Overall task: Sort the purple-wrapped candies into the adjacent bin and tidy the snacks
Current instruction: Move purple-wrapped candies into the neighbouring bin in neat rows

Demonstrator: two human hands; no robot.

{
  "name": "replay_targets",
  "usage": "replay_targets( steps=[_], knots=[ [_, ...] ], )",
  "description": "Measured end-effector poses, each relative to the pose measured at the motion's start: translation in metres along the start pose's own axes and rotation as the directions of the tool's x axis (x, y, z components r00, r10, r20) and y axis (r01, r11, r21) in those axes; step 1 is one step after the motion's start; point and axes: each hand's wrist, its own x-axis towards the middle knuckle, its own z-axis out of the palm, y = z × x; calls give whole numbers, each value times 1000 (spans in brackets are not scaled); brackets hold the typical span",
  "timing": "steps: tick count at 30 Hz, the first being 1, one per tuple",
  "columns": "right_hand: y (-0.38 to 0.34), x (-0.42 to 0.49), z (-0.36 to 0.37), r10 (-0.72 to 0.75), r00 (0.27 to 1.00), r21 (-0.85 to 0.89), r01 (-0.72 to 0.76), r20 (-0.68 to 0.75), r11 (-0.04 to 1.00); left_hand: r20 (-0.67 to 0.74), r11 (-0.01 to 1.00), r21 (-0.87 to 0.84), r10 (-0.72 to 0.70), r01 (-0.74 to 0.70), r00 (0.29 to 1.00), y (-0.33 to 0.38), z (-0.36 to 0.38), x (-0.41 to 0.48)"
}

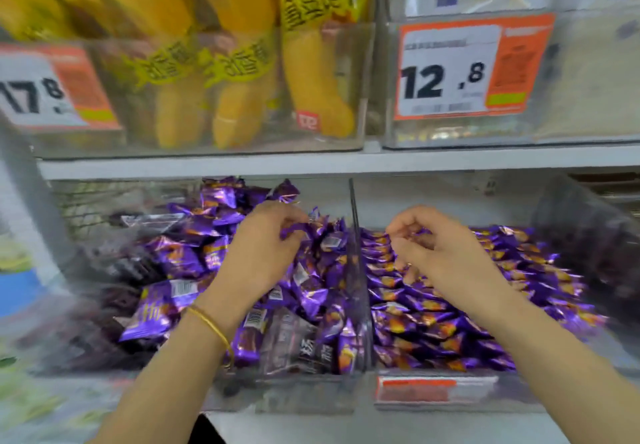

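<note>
Left hand [263, 256] pinches a purple candy [293, 231]; right hand [446, 256] curls, any catch too blurred to tell.

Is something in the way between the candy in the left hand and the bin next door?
Yes. The clear divider stands between the bins, right beside the left hand pinching a purple candy. The candy must be lifted over it into the right bin.

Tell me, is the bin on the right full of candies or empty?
Full. Purple candies cover the right bin from front to back, piled on one another. No bare bottom shows.
</note>
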Motion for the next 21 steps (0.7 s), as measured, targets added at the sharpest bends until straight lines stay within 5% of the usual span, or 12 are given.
replay_targets(
  steps=[3,8,15,21],
  knots=[
    [7,4,5,21,997,21,-20,-71,1000,183,965,208,122,-160,975,-17,21,20],
    [8,16,8,53,991,38,-48,-125,998,495,861,478,-103,-172,863,-16,56,55],
    [10,19,7,46,991,28,-42,-129,999,511,807,571,-205,-151,835,-8,78,77],
    [8,19,4,44,990,52,-37,-137,998,453,859,489,-101,-152,886,-13,78,79]
  ],
)
